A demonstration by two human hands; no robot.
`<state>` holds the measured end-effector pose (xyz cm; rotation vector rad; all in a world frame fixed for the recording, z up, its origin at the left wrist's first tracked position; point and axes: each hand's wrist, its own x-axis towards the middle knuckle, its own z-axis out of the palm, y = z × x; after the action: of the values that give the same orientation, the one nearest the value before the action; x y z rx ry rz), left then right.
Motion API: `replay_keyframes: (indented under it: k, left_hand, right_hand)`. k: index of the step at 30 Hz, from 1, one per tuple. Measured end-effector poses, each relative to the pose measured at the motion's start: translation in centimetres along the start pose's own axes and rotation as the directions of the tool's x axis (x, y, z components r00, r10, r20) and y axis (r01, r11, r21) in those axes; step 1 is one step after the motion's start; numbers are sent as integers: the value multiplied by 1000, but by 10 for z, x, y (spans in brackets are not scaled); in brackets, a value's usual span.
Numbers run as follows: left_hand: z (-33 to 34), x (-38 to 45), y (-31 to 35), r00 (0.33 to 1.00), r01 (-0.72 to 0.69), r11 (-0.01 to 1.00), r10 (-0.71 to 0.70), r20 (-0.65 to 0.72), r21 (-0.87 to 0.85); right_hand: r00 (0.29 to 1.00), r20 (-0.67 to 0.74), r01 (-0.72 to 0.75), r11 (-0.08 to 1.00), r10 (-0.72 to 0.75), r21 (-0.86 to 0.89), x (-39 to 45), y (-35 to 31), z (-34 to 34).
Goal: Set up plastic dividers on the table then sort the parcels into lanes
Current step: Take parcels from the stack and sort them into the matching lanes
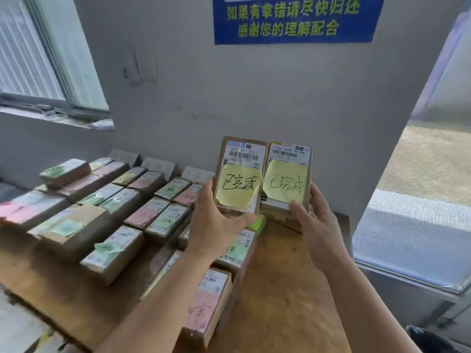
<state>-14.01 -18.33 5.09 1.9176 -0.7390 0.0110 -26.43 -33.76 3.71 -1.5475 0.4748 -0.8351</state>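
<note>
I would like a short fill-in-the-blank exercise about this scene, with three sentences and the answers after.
1. Each hand holds up one ____.
2. The note on the parcel in the left hand is ____ in colour.
3. The sign on the wall has a ____ background.

Answers: parcel; yellow; blue

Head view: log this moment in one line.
left hand: holds yellow-note parcel | right hand: holds second yellow-note parcel | both upright above table

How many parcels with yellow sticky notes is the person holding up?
2. One brown cardboard parcel with a yellow note is in the left hand; the other is beside it in the right hand. More may lie hidden below.
</note>
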Motion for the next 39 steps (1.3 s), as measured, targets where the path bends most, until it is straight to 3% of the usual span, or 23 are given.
replay_keyframes:
  k: [7, 15, 20, 27, 35, 39]
  left_hand:
    - [-109, -25, -39, 997, 8, 998, -13, -77, -66]
    - [-208, -44, -85, 991, 26, 996, -15, -130, 84]
    - [-244, -43, -103, 986, 98, 991, -84, -145, 92]
    - [-260, -12, -132, 972, 157, 979, -131, -196, 127]
    - [-238, 37, -177, 970, 227, 963, -210, -124, 142]
    - [-222, 60, -193, 962, 269, 958, -263, -73, 100]
  right_hand:
    - [997, 80, 22, 1000, -23, 16, -47, -29, 105]
    - [994, 97, 53, 999, -52, -9, -89, -35, 211]
    - [989, 146, 37, 999, -34, -20, -93, -37, 260]
    - [992, 129, 11, 1000, -11, -1, -64, -26, 297]
    - [993, 64, -104, 995, 104, 8, -13, 18, 311]
    - [986, -32, -161, 987, 161, 0, 12, 29, 311]
